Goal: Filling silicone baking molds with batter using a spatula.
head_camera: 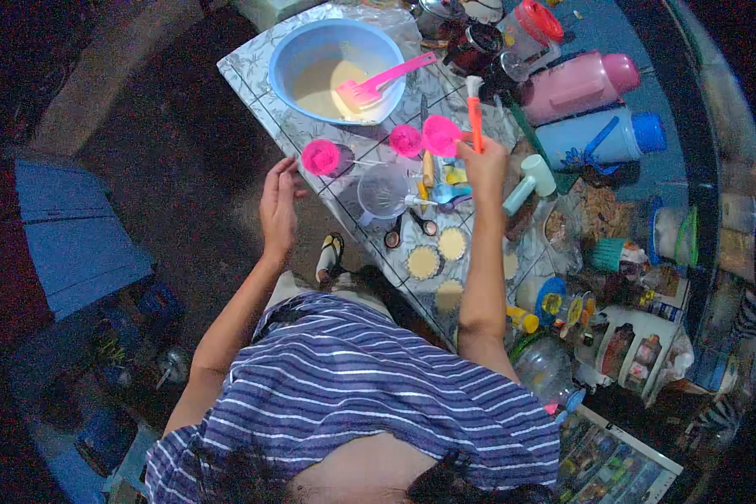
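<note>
My right hand holds a pastry brush with an orange handle and pale bristles pointing up. The same hand's fingers touch a bright pink cup mold. Beside it stands a second pink mold. A third pink mold is at the table's left edge, with my left hand near it, fingers apart and holding nothing. A blue basin contains pale batter and a pink spatula. Filled fluted molds sit nearer me, partly hidden by my right forearm.
A clear measuring jug with a whisk inside, scissors and a blue measuring spoon lie mid-table. Pink and blue thermos flasks line the right side. A mint-green mallet-shaped object lies beside my right forearm.
</note>
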`<state>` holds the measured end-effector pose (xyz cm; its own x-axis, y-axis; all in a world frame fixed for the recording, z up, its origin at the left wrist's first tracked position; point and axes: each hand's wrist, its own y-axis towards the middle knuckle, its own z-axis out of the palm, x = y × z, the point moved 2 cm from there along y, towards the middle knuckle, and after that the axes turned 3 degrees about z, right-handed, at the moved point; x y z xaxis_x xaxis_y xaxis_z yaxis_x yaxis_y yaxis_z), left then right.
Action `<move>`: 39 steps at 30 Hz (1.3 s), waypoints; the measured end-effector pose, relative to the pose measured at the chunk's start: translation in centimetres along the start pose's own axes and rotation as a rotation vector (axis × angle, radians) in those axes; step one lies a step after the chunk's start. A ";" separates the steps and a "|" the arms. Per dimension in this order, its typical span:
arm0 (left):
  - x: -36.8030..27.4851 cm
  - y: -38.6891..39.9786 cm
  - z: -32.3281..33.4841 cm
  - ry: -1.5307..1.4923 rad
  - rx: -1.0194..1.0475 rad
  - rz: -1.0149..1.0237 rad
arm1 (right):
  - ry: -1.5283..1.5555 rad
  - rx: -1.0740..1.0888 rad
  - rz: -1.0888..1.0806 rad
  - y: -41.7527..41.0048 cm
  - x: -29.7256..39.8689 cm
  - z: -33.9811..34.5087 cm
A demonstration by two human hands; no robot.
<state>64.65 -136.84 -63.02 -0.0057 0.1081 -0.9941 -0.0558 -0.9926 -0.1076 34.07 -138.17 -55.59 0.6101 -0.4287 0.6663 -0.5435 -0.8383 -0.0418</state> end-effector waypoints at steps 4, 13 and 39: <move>-5.4 -0.3 2.9 -0.588 0.303 -0.356 | 0.190 0.220 -0.010 -6.2 6.3 -1.4; -7.4 -1.8 0.0 -0.870 0.530 -0.649 | -0.005 0.242 -0.428 -13.8 15.2 -0.3; -3.7 -3.0 -7.2 -0.528 0.440 -0.437 | -0.796 -0.129 -1.342 -21.6 18.7 5.5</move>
<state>71.98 -134.66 -59.15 -0.3566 0.6012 -0.7151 -0.5482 -0.7545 -0.3610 60.39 -129.99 -46.34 0.7840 0.4838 -0.3888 0.6084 -0.7230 0.3271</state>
